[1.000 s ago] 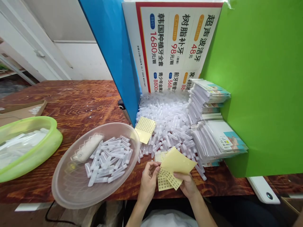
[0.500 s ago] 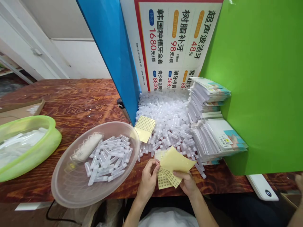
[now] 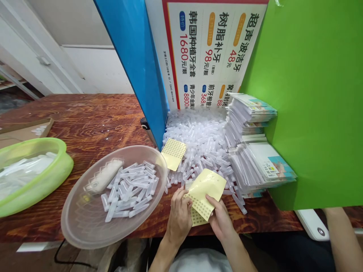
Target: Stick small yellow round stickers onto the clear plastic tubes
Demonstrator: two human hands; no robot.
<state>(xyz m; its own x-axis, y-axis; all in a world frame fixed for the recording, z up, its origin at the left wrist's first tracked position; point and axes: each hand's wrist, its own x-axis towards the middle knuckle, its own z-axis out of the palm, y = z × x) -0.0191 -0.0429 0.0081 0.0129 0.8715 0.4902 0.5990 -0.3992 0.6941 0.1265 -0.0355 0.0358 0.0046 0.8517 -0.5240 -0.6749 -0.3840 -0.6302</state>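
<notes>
Yellow sticker sheets with rows of small round dots are held over the table's front edge. My left hand is closed, pinching their left edge near the dots. My right hand is closed on the right side, with its thumb across the top sheet. The upper sheet curls back and shows a plain face; at least one dotted sheet lies beneath. Just behind my hands spreads a heap of small translucent plastic tubes. Another dotted sheet rests on the heap's left side.
A clear oval basin with capped tubes and a white packet stands left. Beyond it sits a green basin. Stacked cards lean by the green panel; a blue panel stands left. Another person's arm is at right, near a white device.
The upper sheet has shifted left and folded back differently. My left hand has turned and moved in over the sheets' left edge. At right, the other person's arm has come further in.
</notes>
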